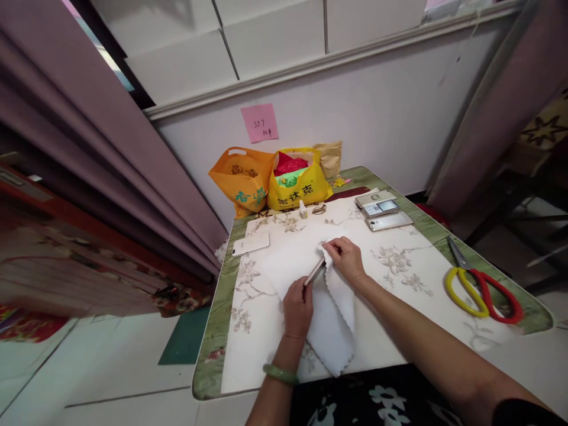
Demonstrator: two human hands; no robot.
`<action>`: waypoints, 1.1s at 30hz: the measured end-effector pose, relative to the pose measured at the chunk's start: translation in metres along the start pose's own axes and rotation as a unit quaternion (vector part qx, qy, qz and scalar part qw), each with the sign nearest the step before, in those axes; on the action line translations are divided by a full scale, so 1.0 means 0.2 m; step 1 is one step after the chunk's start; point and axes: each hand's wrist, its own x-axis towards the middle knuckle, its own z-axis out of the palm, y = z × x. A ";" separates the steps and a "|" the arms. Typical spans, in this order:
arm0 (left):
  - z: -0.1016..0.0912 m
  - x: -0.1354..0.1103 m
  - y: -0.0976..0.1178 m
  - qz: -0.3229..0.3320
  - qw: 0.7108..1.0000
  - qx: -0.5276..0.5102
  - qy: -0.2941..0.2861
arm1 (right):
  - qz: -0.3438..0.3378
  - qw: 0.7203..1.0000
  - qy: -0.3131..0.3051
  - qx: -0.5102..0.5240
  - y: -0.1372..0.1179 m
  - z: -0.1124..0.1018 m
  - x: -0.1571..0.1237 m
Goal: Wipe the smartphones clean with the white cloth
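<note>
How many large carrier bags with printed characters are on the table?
2: an orange bag at the back left of the table and a yellow bag just right of it. Others could be hidden behind them.

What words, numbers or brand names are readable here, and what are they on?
Pink note: "357"; handwriting beneath unclear.
Orange bag: "香遇", in teal; its other characters are unclear.
Yellow bag: apparently "雷达克", first character creased; smaller line beneath unreadable.
Bottle, keypad phone: markings too small to read.
White cloth: no text visible.
</note>
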 end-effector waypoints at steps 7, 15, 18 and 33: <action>-0.09 0.15 0.16 -0.048 0.979 0.157 -0.120 | 0.076 0.990 0.025 0.114 0.08 0.03 -0.03; 0.08 0.34 0.36 -0.026 0.933 0.311 -0.180 | 0.107 0.974 0.005 0.202 0.07 0.00 -0.01; 0.09 0.37 0.34 -0.025 0.952 0.251 -0.175 | 0.127 0.963 -0.014 0.236 0.08 0.00 0.01; 0.15 0.35 0.32 -0.288 0.864 -0.410 -0.056 | 0.178 0.933 0.007 0.314 0.16 -0.02 0.09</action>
